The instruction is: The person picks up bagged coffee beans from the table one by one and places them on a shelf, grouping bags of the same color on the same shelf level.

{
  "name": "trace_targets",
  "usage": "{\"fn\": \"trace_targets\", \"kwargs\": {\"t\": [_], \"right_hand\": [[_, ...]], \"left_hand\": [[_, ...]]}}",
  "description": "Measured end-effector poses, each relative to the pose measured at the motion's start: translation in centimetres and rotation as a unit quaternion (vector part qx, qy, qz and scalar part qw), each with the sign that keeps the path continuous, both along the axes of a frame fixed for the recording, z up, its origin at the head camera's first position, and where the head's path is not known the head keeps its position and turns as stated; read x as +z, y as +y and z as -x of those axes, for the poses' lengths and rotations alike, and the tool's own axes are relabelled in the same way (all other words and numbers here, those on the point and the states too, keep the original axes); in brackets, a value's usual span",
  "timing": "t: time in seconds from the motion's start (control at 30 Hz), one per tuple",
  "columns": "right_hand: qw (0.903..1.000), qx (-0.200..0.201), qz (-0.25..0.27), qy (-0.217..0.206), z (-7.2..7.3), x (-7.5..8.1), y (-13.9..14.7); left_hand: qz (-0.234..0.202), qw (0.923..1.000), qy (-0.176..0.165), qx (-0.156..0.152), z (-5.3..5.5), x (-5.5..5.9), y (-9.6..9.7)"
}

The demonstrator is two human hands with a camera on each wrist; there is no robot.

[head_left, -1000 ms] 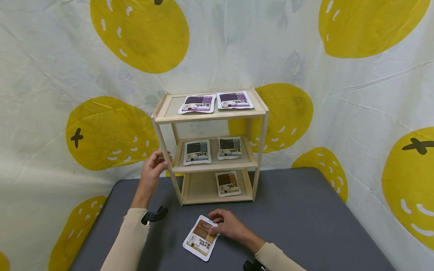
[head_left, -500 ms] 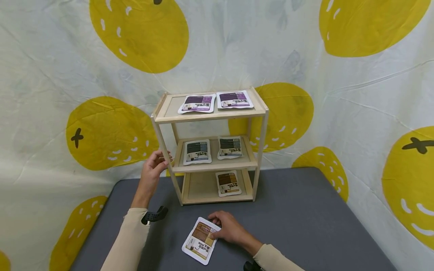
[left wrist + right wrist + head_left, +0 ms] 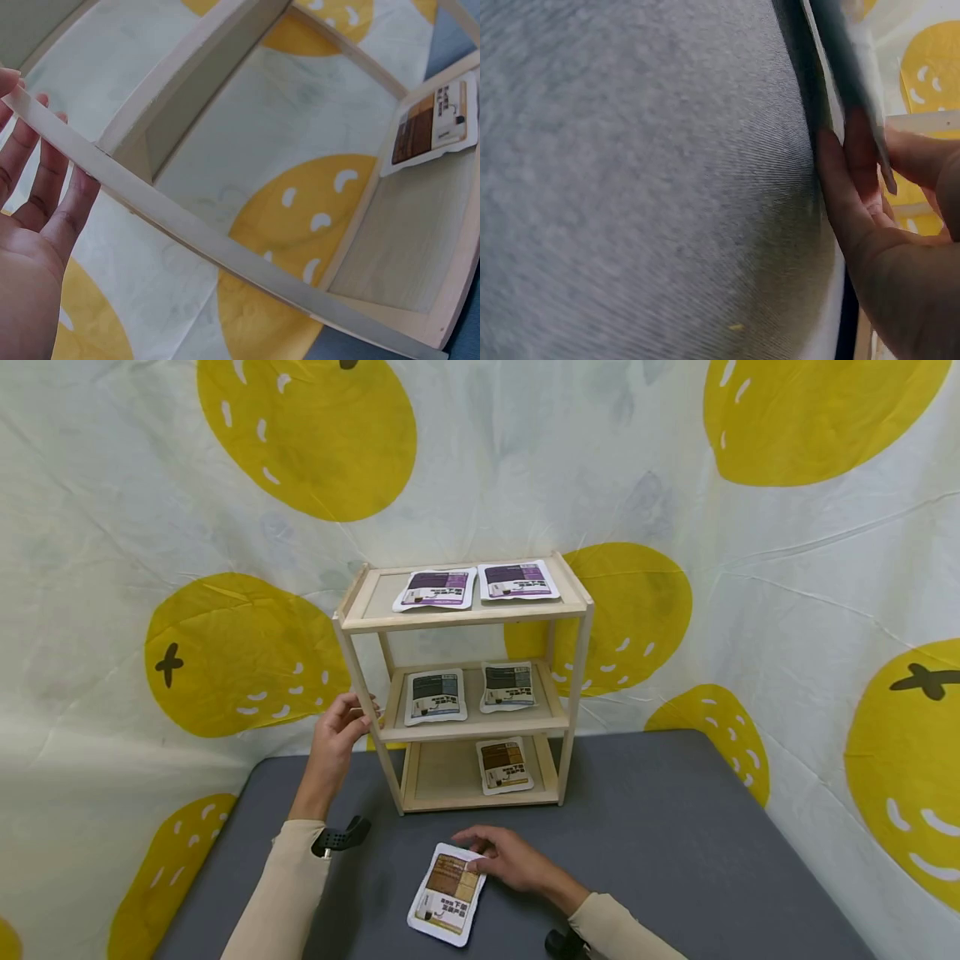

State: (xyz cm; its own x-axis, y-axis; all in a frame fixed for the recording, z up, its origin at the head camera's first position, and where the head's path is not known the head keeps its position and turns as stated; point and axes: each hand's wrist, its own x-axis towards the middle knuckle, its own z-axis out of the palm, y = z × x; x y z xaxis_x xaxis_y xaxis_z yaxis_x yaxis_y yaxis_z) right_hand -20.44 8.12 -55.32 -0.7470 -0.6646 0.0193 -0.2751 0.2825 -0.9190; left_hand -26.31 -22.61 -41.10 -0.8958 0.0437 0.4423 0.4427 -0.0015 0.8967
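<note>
A small wooden three-tier shelf (image 3: 465, 621) stands on the dark grey table. My left hand (image 3: 341, 739) holds its left front post at middle-tier height; in the left wrist view the thumb lies on one side of the post (image 3: 172, 199) and the fingers on the other. My right hand (image 3: 513, 862) pinches the upper right edge of a flat white pouch with a brown label (image 3: 448, 893), in front of the shelf. The right wrist view shows the pouch (image 3: 851, 67) edge-on, thumb on one face and fingers on the other, slightly off the table.
Two purple-label pouches (image 3: 519, 581) lie on the top tier. Two dark green-grey-label pouches (image 3: 437, 697) lie on the middle tier. One brown-label pouch (image 3: 506, 767) sits on the right of the bottom tier. A white curtain with yellow fruit prints (image 3: 247, 652) hangs behind the table (image 3: 660, 843).
The right hand has taken a pinch on the brown-label pouch and turned it a little more upright in the head view. The left hand stays on the post.
</note>
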Motion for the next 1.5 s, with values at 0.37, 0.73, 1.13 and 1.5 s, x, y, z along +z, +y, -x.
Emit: {"fn": "trace_targets", "kwargs": {"t": [0.37, 0.73, 1.13, 1.5], "right_hand": [[0.9998, -0.017, -0.007, 0.005, 0.25, -0.32, 0.01], [0.9995, 0.017, 0.023, -0.013, -0.21, -0.4, -0.2], [0.9992, -0.016, 0.017, -0.033, -0.34, -0.62, -0.46], [0.9965, -0.026, 0.046, -0.064, -0.41, -0.69, -0.57]], "left_hand": [[-0.005, 1.0, 0.001, -0.003, 0.14, -0.03, -0.02], [-0.011, 0.9999, 0.001, -0.004, -0.04, 0.02, 0.04], [-0.019, 0.9998, -0.001, -0.005, -0.11, 0.05, 0.01], [-0.017, 0.9998, -0.005, -0.003, -0.04, 0.04, 0.05]]}}
